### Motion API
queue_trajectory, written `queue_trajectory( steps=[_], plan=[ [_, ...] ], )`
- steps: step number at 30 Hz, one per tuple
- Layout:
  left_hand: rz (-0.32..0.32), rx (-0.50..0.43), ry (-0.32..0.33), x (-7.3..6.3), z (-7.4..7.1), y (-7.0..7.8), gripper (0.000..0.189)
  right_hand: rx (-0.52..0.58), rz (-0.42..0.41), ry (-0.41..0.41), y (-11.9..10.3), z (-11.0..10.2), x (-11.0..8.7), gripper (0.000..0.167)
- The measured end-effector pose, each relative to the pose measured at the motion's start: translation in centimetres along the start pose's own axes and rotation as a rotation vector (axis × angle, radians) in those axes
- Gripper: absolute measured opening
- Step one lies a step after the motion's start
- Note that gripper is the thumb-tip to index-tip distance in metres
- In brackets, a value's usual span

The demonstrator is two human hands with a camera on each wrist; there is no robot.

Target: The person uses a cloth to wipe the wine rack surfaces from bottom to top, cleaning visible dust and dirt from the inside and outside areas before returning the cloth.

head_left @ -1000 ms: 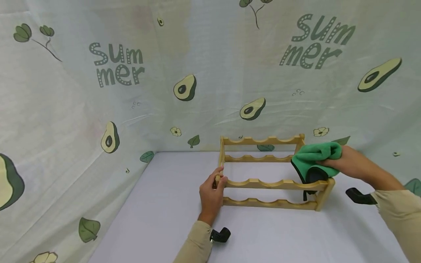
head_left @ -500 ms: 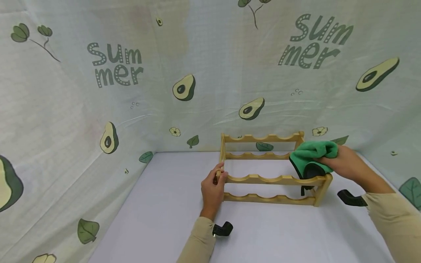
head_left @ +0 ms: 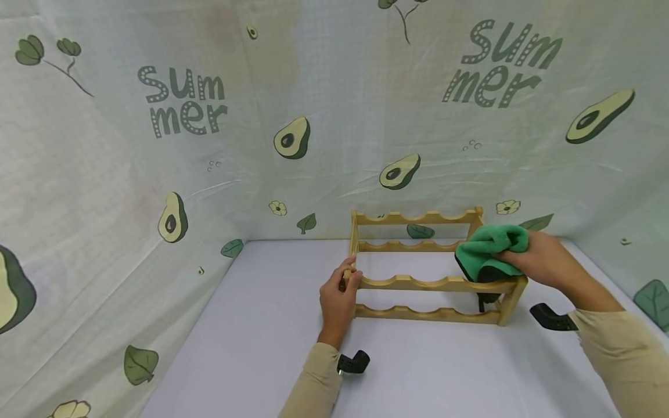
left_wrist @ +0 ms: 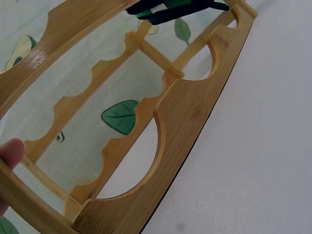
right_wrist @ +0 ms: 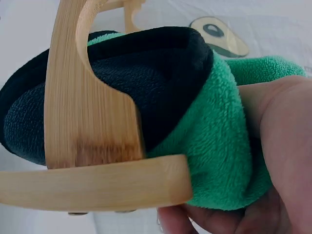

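A light wooden rack (head_left: 402,313) with scalloped rails stands on the white table. My left hand (head_left: 337,302) grips the top of its front left post; in the left wrist view a fingertip (left_wrist: 12,152) shows beside that post. With my right hand (head_left: 543,258) I hold a green cloth (head_left: 491,247) with a dark underside and black edging, bunched at the rack's right end. In the right wrist view the cloth (right_wrist: 214,141) lies behind the scalloped rail and the end post, its dark side toward the rail. Part of it hangs below the upper front rail.
The white table (head_left: 444,371) stretches to the front and left of the rack. Behind it hangs a pale curtain (head_left: 340,87) printed with avocados, leaves and lettering. Black camera mounts (head_left: 353,362) stick out from both wrists.
My right hand and the green cloth have shifted slightly left along the rack's right end. The rack appears a little higher in view, and my left hand keeps its grip on the post.
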State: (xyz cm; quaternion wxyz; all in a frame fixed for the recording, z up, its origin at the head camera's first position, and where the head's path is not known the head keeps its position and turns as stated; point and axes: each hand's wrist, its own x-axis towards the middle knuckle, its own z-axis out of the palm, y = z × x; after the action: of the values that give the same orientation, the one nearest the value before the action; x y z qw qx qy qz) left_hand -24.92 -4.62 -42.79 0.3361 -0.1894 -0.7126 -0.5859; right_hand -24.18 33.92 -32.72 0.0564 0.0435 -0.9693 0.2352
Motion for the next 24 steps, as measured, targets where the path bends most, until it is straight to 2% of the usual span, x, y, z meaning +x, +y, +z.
queue_trajectory(
  steps=[4,9,13,15,18,21,24],
  plan=[
    [0.004,-0.004,0.002,0.1,0.1,-0.1,0.008,0.057,0.039,0.043,0.3,0.2,-0.1,0.066],
    [0.027,-0.006,-0.006,0.2,0.1,0.0,0.008,0.284,0.168,0.126,0.9,1.1,-0.8,0.077],
    [0.025,-0.001,-0.017,0.1,-0.1,0.2,0.007,0.406,0.262,0.221,1.3,1.7,-1.2,0.08],
    [0.022,-0.003,-0.021,0.1,-0.1,0.2,0.007,0.479,0.3,0.28,1.3,1.7,-1.3,0.075],
    [0.019,-0.007,-0.023,0.1,0.0,0.2,0.007,0.627,0.322,0.376,1.2,1.5,-1.5,0.058],
    [0.015,-0.012,-0.025,0.0,0.1,-0.1,0.007,0.844,0.301,0.467,0.9,1.2,-1.8,0.043],
    [0.003,-0.015,-0.029,-0.1,0.2,-1.0,0.007,1.057,0.261,0.545,0.2,1.2,-2.1,0.042]
  ],
)
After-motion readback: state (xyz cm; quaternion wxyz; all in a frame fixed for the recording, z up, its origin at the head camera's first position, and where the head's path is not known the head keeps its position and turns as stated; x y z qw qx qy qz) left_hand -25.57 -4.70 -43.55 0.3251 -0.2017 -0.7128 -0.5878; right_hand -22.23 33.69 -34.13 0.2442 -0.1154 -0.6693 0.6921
